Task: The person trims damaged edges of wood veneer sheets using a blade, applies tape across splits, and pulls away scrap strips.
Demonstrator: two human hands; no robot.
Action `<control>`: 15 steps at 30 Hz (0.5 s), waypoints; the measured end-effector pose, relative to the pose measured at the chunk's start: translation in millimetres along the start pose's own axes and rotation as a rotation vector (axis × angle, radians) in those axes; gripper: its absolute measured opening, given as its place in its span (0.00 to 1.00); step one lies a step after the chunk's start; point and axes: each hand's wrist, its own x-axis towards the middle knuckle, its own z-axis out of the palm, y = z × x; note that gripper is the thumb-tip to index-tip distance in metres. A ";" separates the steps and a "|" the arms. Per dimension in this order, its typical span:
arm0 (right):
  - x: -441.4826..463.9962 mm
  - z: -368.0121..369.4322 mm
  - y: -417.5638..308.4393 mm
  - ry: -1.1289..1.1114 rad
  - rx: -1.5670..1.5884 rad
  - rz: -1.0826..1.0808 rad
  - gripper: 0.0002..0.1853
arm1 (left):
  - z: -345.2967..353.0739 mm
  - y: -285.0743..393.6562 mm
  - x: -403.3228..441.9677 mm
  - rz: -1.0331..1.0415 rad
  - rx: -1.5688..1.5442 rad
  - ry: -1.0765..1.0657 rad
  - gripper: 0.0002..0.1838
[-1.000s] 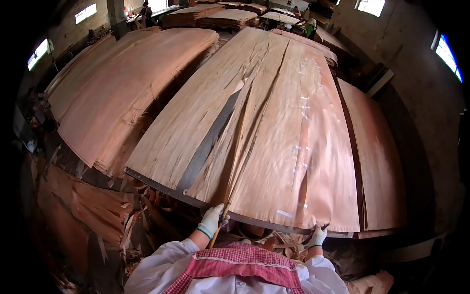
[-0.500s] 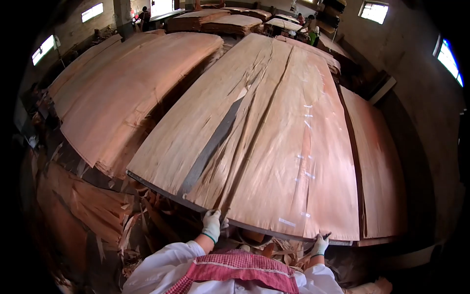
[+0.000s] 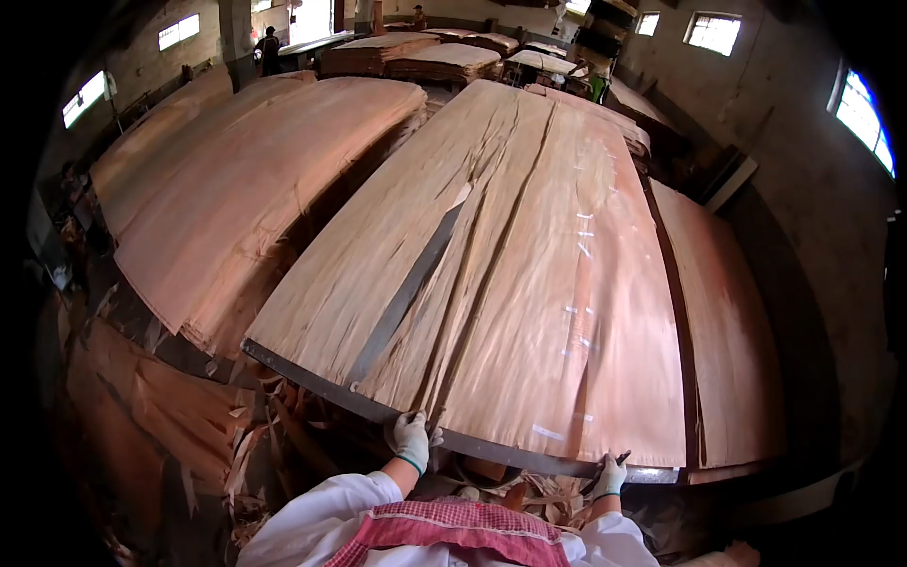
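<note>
A large pale wood veneer sheet (image 3: 557,359) lies on a dark-edged tabletop (image 3: 312,377). Long splits run along it, and a dark gap shows through on the left. Short white tape pieces (image 3: 549,433) cross a seam on the right. My left hand (image 3: 412,440), in a white glove, is closed at the near edge, by the ends of the split strips. At the near right corner my gloved right hand (image 3: 609,475) is closed on the sheet's edge. A small dark pointed thing (image 3: 623,457) sticks out by its fingers; its kind is unclear.
Stacked veneer (image 3: 255,180) stands to the left, with another stack (image 3: 732,331) at right. Torn veneer scraps (image 3: 151,397) cover the floor at lower left. More stacks (image 3: 444,64) and a person (image 3: 269,51) are at the back.
The view has tilted up slightly, so the far end of the sheet sits lower. The right part of the sheet and my right hand have shifted a little left. Both hands stay at the edge.
</note>
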 end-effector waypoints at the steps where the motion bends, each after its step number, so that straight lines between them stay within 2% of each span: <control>1: -3.4 -1.3 1.1 -0.008 0.007 0.010 0.05 | 2.1 2.1 -0.8 0.000 0.003 -0.011 0.09; 5: -7.2 -3.5 -1.4 -0.009 -0.015 0.045 0.04 | -3.8 3.4 0.7 -0.012 -0.011 -0.044 0.10; 6: -10.2 -2.2 -1.2 -0.001 0.007 -0.025 0.05 | -7.0 5.4 3.1 -0.045 -0.005 -0.068 0.10; 8: -16.6 -2.4 -7.6 -0.012 -0.032 -0.004 0.07 | -15.1 14.2 -3.5 -0.103 0.012 -0.140 0.12; 9: -18.3 -1.5 -9.4 -0.021 -0.060 0.008 0.08 | -23.1 22.5 -11.3 -0.176 0.089 -0.237 0.15; 11: -7.0 -13.7 11.0 0.002 -0.123 -0.085 0.13 | -36.6 43.1 -46.0 -0.167 0.295 -0.385 0.18; 13: -10.6 -26.4 19.5 -0.052 -0.071 0.036 0.15 | -63.7 35.7 -40.7 -0.197 0.473 -0.527 0.18; 15: -16.2 -32.2 25.5 -0.019 -0.127 0.100 0.17 | -77.2 49.1 -52.5 -0.090 0.672 -0.457 0.19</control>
